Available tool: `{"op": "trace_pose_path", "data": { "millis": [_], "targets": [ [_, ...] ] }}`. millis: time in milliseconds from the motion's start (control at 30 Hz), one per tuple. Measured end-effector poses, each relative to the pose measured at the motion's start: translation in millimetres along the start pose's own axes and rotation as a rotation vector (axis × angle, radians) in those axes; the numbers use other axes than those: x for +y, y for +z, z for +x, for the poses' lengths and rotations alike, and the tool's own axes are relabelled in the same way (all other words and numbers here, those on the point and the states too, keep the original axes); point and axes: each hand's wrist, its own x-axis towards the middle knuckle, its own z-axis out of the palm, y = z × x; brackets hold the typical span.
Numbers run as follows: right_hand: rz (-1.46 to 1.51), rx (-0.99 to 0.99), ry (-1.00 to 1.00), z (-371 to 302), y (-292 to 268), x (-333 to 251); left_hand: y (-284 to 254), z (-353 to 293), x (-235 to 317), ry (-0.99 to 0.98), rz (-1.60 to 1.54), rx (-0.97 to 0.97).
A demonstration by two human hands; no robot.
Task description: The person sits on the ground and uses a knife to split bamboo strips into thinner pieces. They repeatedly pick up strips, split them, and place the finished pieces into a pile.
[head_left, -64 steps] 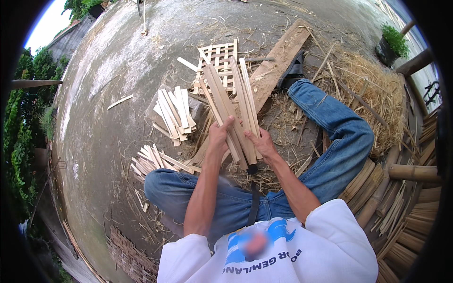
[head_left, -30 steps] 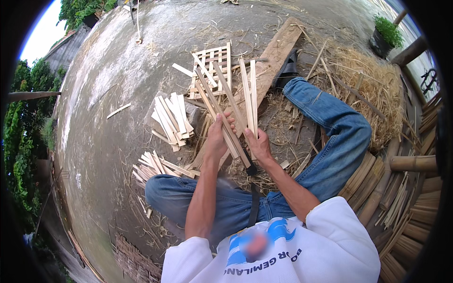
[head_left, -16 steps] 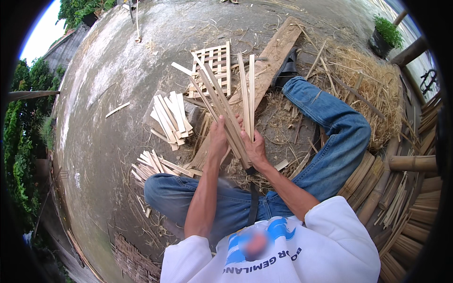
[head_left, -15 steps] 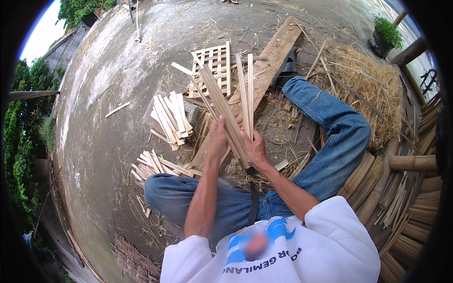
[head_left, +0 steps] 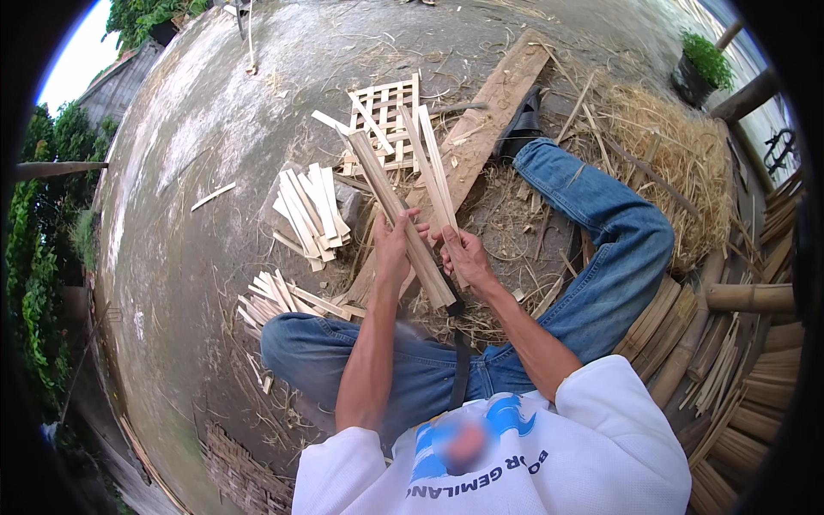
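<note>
My left hand (head_left: pixel 393 243) is closed around a bundle of bamboo strips (head_left: pixel 423 264), which slants up and to the left from a dark piece at its lower end. A few thinner, paler strips (head_left: pixel 439 184) are gripped in my right hand (head_left: pixel 467 259), just right of the bundle, their far ends leaning left. The fingertips of both hands are close together between the two sets. Beyond the strips lies a woven bamboo lattice (head_left: pixel 402 142) on the ground, partly covered by them.
A long wooden plank (head_left: pixel 498 107) runs beneath my hands towards the far right. Pale strips (head_left: pixel 311 215) lie in a pile on the left, with another pile (head_left: pixel 276 296) by my left knee. Straw-like shavings (head_left: pixel 661 154) heap beyond my right leg; split bamboo (head_left: pixel 665 322) lies near it.
The thin strips in my right hand have swung from nearly upright to leaning left, closer to the bundle. Both hands have shifted slightly, and the bundle's upper end has moved left.
</note>
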Motion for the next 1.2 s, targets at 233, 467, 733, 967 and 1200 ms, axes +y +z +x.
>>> {"op": "trace_pose_path", "data": {
  "millis": [233, 467, 733, 967, 1200],
  "targets": [
    [-0.027, 0.021, -0.036, -5, 3, -10, 13, -6, 10, -0.113, -0.128, -0.039],
    [-0.182, 0.116, -0.077, 1, -6, -1, 11, -6, 14, -0.175, -0.155, -0.019],
    [-0.116, 0.028, -0.043, 3, -15, 3, 13, -7, 15, -0.186, -0.088, 0.003],
    [-0.366, 0.011, -0.175, -2, -4, 1, 16, -7, 12, -0.156, -0.138, 0.005],
    [-0.246, -0.019, -0.042, -4, 4, 11, 13, -2, -14, -0.139, -0.203, 0.007]
  ]
}}
